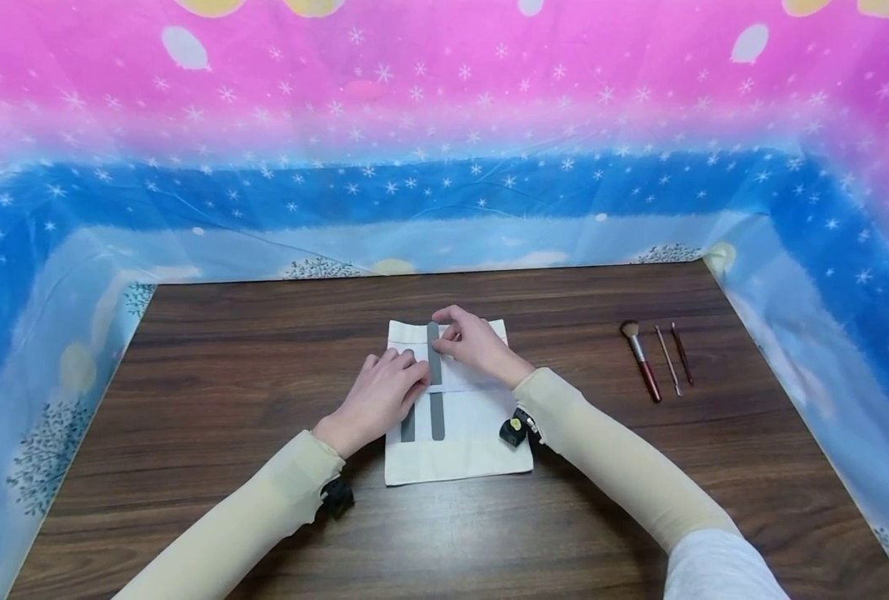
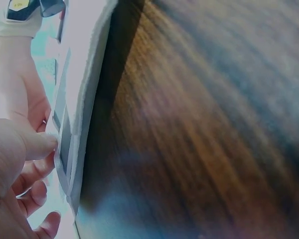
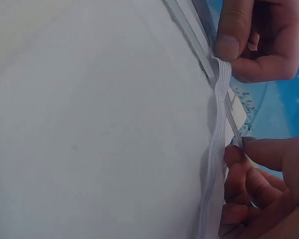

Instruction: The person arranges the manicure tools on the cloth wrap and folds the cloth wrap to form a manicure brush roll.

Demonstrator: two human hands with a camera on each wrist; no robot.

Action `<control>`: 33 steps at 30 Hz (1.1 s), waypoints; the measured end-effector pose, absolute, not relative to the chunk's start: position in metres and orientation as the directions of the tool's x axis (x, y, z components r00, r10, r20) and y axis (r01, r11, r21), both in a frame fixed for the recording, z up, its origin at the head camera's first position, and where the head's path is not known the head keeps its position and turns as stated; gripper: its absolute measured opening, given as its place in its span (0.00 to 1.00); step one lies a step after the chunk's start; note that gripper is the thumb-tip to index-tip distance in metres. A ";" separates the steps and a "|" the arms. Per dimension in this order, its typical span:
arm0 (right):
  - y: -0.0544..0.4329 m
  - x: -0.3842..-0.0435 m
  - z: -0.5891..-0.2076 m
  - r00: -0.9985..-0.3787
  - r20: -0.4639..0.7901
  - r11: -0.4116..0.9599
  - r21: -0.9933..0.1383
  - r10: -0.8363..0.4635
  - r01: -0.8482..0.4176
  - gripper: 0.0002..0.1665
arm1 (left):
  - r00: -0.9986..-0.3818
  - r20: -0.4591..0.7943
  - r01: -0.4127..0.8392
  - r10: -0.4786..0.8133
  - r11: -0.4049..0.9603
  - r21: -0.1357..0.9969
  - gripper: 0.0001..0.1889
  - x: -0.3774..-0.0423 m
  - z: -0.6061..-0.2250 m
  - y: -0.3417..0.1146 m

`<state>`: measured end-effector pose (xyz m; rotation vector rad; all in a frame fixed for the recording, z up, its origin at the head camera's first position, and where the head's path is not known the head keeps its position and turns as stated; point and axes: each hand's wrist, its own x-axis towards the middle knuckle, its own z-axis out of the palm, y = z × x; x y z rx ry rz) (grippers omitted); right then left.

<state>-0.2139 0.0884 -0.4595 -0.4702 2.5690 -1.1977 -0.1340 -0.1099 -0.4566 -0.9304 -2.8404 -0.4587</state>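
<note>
Snowflake-printed cloth [image 1: 444, 190] backs the wood-grain table [image 1: 264, 325] bearing white fabric [image 1: 481, 421].

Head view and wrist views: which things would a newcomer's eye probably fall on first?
Probably the pink-and-blue backdrop with snowflakes, behind the brown table. Next, the two hands at the white cloth: the left hand pinches its band, the right hand a grey strip running under it. Right of them lie a brush and two thin tools.

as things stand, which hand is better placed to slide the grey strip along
Probably the right hand: it pinches the grey strip near its far end, while the left hand pinches the elastic band.
</note>
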 end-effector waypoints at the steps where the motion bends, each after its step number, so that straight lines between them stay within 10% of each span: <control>1: 0.088 -0.214 -0.460 -0.911 -0.100 0.605 -0.775 -0.401 -0.181 0.26 | -0.805 0.202 0.593 0.558 0.766 0.249 0.06 -0.134 -0.456 -0.110; 33: 0.090 -0.204 -0.454 -0.883 -0.132 0.641 -0.736 -0.450 -0.217 0.22 | -0.810 0.188 0.586 0.555 0.772 0.246 0.07 -0.134 -0.457 -0.110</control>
